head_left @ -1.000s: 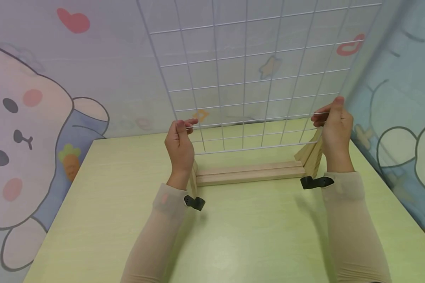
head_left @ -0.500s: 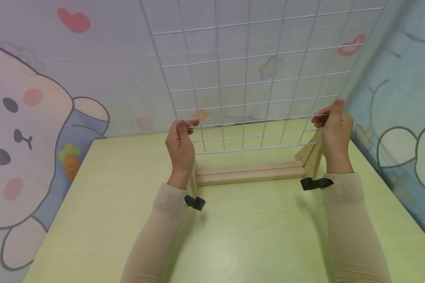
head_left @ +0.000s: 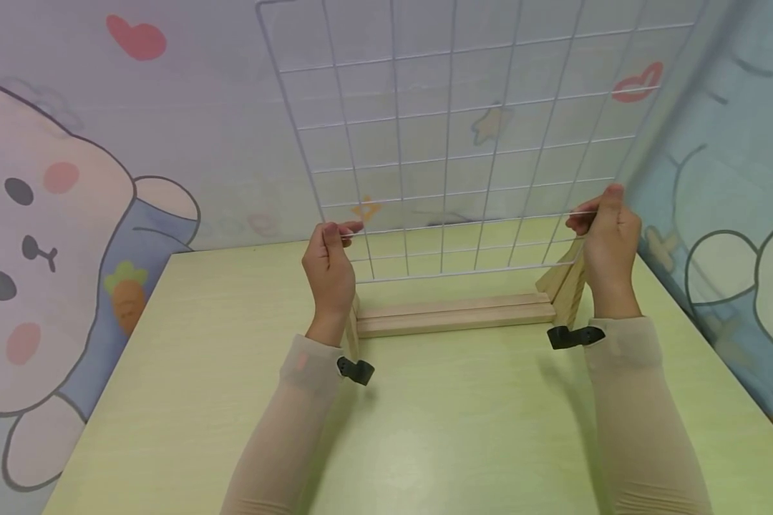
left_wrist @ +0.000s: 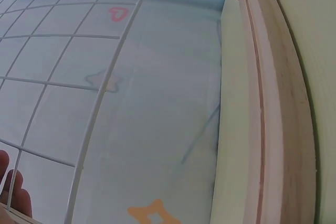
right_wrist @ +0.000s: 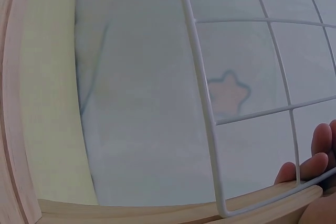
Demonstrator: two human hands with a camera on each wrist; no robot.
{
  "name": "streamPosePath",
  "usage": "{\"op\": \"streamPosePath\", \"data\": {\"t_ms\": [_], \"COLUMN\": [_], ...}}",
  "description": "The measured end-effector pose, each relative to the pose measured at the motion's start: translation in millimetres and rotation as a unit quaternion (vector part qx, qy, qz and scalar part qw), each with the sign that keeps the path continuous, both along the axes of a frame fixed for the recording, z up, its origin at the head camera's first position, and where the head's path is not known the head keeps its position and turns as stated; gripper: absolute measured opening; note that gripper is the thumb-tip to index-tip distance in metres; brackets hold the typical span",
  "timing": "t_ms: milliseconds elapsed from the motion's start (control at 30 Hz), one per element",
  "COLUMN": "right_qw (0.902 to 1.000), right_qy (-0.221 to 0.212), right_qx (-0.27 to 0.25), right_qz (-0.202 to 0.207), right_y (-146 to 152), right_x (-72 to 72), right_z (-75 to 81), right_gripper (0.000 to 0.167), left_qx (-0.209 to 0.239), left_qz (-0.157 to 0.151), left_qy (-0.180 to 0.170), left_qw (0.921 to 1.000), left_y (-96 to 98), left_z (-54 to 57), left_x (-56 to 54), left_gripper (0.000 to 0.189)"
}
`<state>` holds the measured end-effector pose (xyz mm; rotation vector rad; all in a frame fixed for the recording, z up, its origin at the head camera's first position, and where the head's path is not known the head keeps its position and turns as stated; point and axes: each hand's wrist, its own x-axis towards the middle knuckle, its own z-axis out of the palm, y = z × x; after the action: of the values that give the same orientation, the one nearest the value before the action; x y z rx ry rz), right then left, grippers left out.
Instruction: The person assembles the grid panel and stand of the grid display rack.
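Observation:
A white wire grid panel [head_left: 441, 275] stands up over a light wooden stand, its lower edge above the stand's long base bar [head_left: 457, 319]. My left hand [head_left: 328, 272] grips the panel's left edge near the bottom, thumb toward me. On the opposite edge my right hand [head_left: 612, 247] holds the wires between thumb and fingers. The stand's right end piece [head_left: 568, 290] slants up beside the right wrist; the left one is mostly hidden behind the left hand. In the right wrist view, the panel's lower corner [right_wrist: 222, 212] overlaps that wooden end piece [right_wrist: 136, 213].
The stand rests on a pale yellow-green table [head_left: 425, 429]. Behind it rises a wall [head_left: 232, 143] printed with cartoon figures, and another printed wall [head_left: 734, 186] closes off the right side. Each wrist wears a small black camera mount [head_left: 356, 370].
The panel has come down slightly, and its top left corner has entered the head view. My right hand has dropped a little with it; the left hand has barely shifted.

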<state>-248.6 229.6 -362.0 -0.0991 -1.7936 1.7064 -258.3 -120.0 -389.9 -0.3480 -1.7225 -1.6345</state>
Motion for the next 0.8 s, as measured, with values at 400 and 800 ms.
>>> {"op": "streamPosePath", "data": {"t_ms": [400,800], "right_qw": [0.9998,0.9999], "right_qy": [-0.004,0.003], "right_qx": [0.018,0.01], "right_qz": [-0.001,0.009], "right_y": [1.4,0.3], "right_x": [0.5,0.8], "right_z": [-5.1,-7.7], "right_gripper": [0.058,0.059], "left_qx": [0.004,0.003], "left_qz": [-0.004,-0.003], "left_qy": [-0.013,0.005], "left_qw": [0.9999,1.0], "left_y": [1.4,-2.1], "left_z": [-6.7,-8.9], "left_x": [1.2,-1.8], "left_gripper": [0.04,0.044]}}
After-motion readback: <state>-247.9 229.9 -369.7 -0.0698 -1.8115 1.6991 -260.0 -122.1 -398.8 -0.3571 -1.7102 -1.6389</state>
